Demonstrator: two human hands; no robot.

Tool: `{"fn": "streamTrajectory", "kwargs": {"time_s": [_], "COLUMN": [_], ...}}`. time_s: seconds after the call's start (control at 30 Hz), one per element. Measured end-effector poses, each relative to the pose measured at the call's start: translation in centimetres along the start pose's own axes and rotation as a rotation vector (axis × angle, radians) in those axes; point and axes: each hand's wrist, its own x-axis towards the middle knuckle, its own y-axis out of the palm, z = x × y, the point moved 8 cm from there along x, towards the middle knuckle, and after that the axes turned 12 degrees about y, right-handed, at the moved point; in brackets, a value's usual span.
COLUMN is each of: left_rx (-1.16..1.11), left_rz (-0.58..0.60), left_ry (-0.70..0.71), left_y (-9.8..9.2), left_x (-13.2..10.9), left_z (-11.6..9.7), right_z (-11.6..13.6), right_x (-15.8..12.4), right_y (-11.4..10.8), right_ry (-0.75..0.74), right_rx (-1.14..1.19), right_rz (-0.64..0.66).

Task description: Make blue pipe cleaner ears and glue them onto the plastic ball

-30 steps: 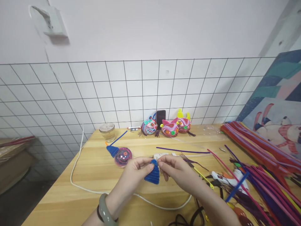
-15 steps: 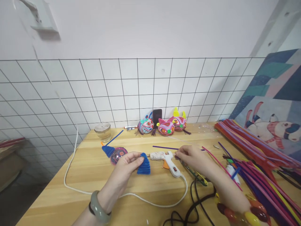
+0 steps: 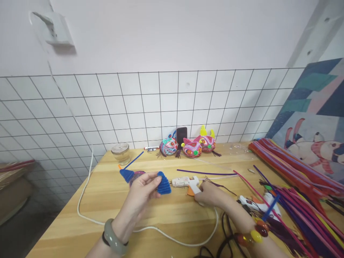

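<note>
left hand (image 3: 145, 186): thumb and forefinger pinch a blue ribbed piece (image 3: 164, 184) at its narrow end, above the worktop (image 3: 107, 197)
left wrist: a grey bangle (image 3: 115, 238) and a dark band (image 3: 104, 239) circle it
blue ribbed piece: left of the glue gun (image 3: 181, 182), its wide end slanting down to the right
right hand (image 3: 211, 194): fingers bent over the handle of the glue gun; how firmly they close i cannot tell, as their tips are mostly hidden
right wrist: a bracelet of red, brown and yellow beads (image 3: 256, 235)
glue gun: white with an orange trigger, nozzle pointing left toward the blue ribbed piece
white cable (image 3: 172, 237): loops from near the right hand across the worktop, passing behind the left forearm
behind the left hand: a purple-pink round ornament (image 3: 139, 173), mostly covered, with a second blue piece (image 3: 126, 175) at its left
back of worktop: a glass jar (image 3: 120, 156) at left, then a marker (image 3: 151, 148), three patterned balls (image 3: 192, 148) and a dark phone (image 3: 182, 134) standing upright
right side: a red-orange bundle of stems (image 3: 290, 165) above a pink and purple bundle (image 3: 309, 211)
</note>
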Motion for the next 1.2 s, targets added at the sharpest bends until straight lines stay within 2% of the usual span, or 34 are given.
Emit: {"fn": "streamTrajectory", "kwargs": {"time_s": [0.13,0.23,0.37,0.53,0.6,0.73,0.9,1.07,1.2], "left_rx": [-0.024,-0.019,0.017,-0.005,-0.018,-0.016,-0.021,-0.035,-0.019], "left_rz": [-0.005,-0.01,-0.022,-0.019,-0.016,0.019,0.01,-0.006,0.03], "left_ry": [0.005,0.052,0.099,0.115,0.111,0.101,0.106,0.109,0.101], "left_y": [0.0,-0.3,-0.5,-0.3,-0.3,0.0,-0.3,-0.6,0.0], "left_x": [0.0,0.2,0.3,0.3,0.3,0.2,0.3,0.5,0.1], "left_z": [-0.1,-0.4,-0.6,-0.8,-0.8,-0.8,-0.8,-0.8,-0.6], "right_z": [0.3,1.0,3.3,5.9,6.4,6.6,6.3,7.2,8.0], "right_x": [0.0,-0.4,-1.9,-5.1,-6.0,-6.5,-7.1,-8.1,-8.7], "right_y": [1.1,1.1,-0.6,-4.2,-4.6,-3.7,-4.3,-3.1,-2.8], "right_ry": [-0.03,-0.064,-0.175,-0.374,-0.441,-0.497,-0.534,-0.502,-0.507], "right_rx": [0.182,0.318,0.454,0.674,0.724,0.761,0.756,0.603,0.608], "right_rz": [0.163,0.202,0.155,-0.031,-0.048,0.047,-0.057,0.094,0.032]}}
